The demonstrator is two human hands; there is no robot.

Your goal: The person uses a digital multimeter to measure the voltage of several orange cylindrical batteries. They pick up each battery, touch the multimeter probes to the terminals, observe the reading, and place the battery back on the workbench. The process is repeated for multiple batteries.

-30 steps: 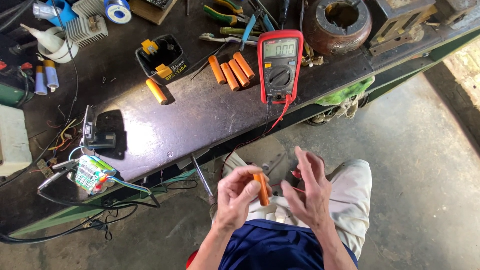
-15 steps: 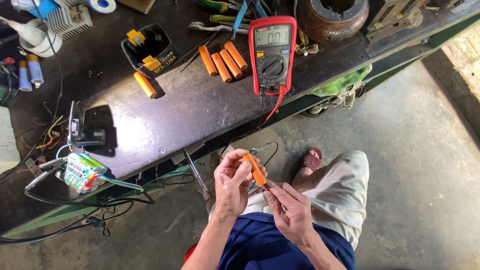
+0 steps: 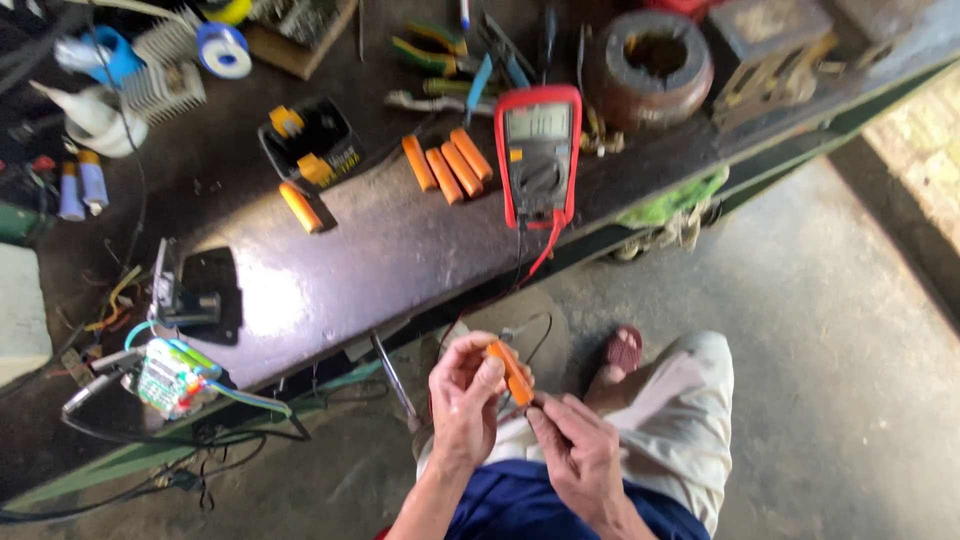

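Observation:
My left hand [image 3: 466, 397] grips an orange cylindrical battery cell [image 3: 511, 372] over my lap. My right hand [image 3: 577, 450] pinches at the cell's lower end, apparently with a thin probe tip against it; its fingers are closed there. A red multimeter [image 3: 538, 152] lies on the dark workbench [image 3: 380, 270] with red and black leads [image 3: 535, 262] hanging off the edge toward my hands. Three orange cells [image 3: 447, 166] lie side by side left of the meter, and a single orange cell [image 3: 300, 207] lies further left.
A black battery pack casing [image 3: 313, 147] sits behind the cells. A green circuit board with wires [image 3: 170, 378] lies at the bench's left edge. Pliers [image 3: 435, 55], a copper coil ring [image 3: 650, 65], tape roll [image 3: 223, 50] and a metal box [image 3: 770, 55] line the back. Concrete floor [image 3: 830, 330] lies right.
My right hand, open and apart from the cell a second ago, has closed in on the cell's lower end. The view has shifted slightly; the cell stays in my left hand.

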